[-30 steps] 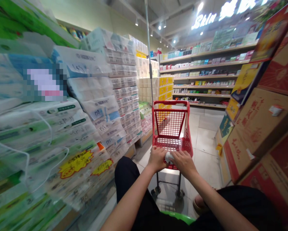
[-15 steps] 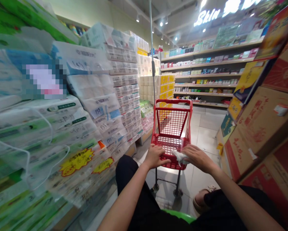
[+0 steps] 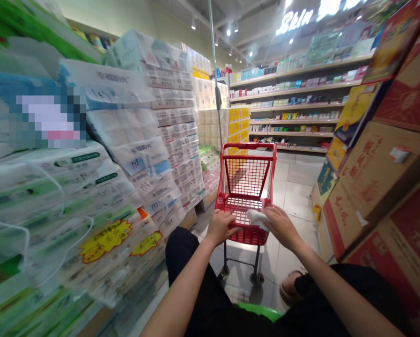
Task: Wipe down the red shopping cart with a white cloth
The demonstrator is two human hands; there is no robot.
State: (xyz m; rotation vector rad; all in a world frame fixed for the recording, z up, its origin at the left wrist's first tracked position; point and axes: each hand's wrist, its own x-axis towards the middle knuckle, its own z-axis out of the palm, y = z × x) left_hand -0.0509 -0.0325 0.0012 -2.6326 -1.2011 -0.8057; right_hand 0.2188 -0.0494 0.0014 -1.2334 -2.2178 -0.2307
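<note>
Left hand [image 3: 219,226] closed on near rim of small red wire-mesh shopping cart [image 3: 247,187], right hand [image 3: 279,225] pressed crumpled white cloth [image 3: 257,217] onto same rim, cart stood in aisle between stacked plastic-wrapped tissue packs [image 3: 125,154] and brown cardboard boxes [image 3: 378,178].

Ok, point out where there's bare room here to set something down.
The red cart basket shows bare mesh ahead of the left hand and right hand, which holds a white tissue. Floor tiles right of the cart are bare. Tissue packs and cartons crowd both sides.
</note>
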